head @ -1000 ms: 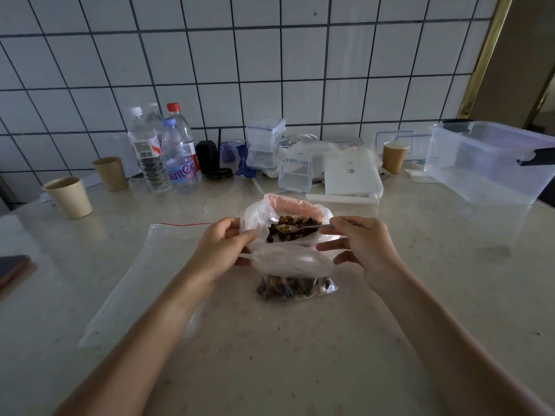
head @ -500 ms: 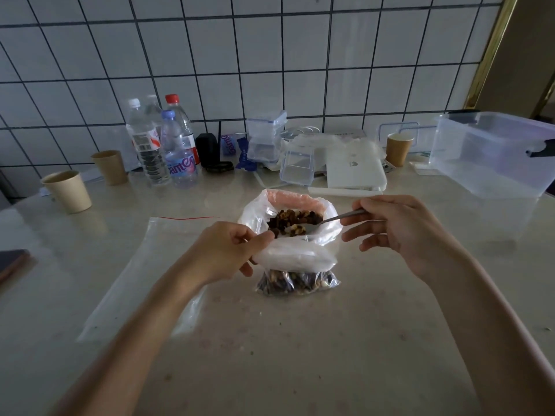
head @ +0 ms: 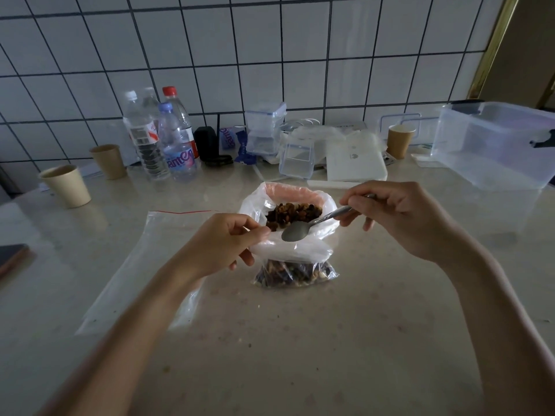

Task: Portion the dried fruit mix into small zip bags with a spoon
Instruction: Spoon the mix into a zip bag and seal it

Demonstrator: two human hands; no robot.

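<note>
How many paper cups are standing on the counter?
3. One paper cup stands at the far left, a second behind it near the bottles, a third at the back right beside the clear storage box. Clutter may hide others.

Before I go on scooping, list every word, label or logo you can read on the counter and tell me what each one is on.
"amer" or the like, partly legible, pink script: blue-capped bottle.
Red and white label, print too blurred to read: clear white-capped bottle.
White lettering, unreadable: blue packet.
Small logo, too small to read: flat white box.
Nothing readable on the fruit bag, spoon or paper cups.
</note>
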